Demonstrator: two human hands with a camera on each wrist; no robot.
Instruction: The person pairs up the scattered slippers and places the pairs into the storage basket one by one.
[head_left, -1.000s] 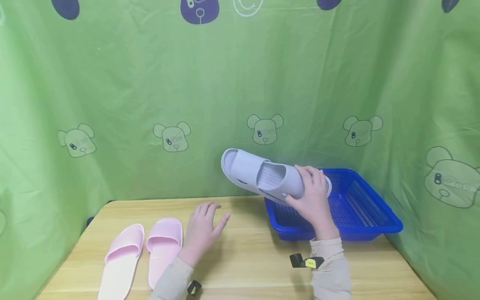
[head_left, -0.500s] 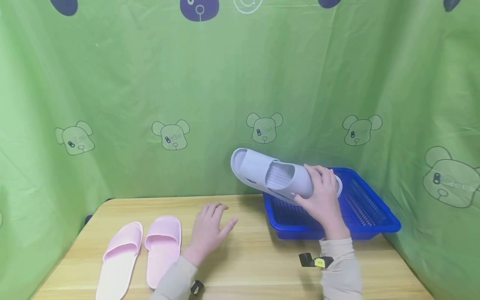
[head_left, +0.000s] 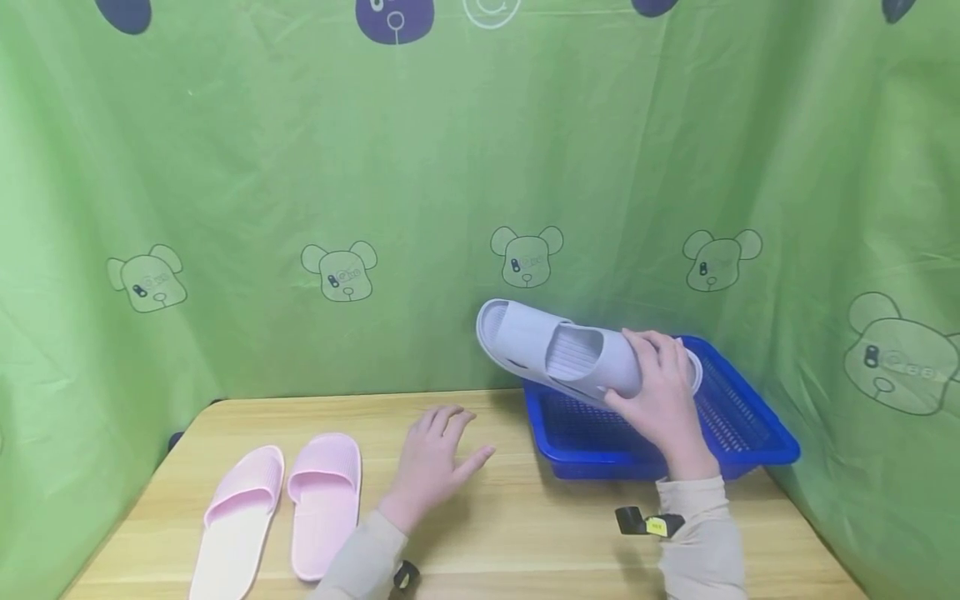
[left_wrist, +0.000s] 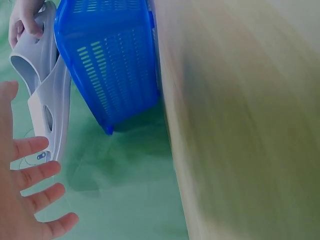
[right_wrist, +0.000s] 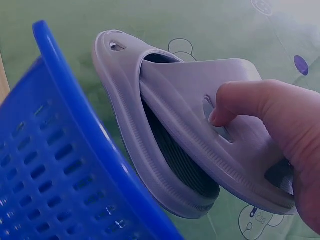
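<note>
A pair of grey slippers, tucked one into the other, hangs tilted above the left part of the blue basket. My right hand grips the nearer grey slipper, its thumb pressed at the slot in the strap. The other grey slipper shows beneath it in the right wrist view. Over the middle of the table my left hand is held with fingers spread, holding nothing. To its left lie two pink slippers, the right one and the left one, side by side with toes pointing away.
The basket stands at the back right of the wooden table, with perforated walls. A green curtain printed with bear faces hangs behind the table and on both sides. Black straps sit on the wrists.
My right hand has carried the grey slippers rightward, further over the basket. My left hand has shifted a little to the right. The pink slippers and basket stay in place.
</note>
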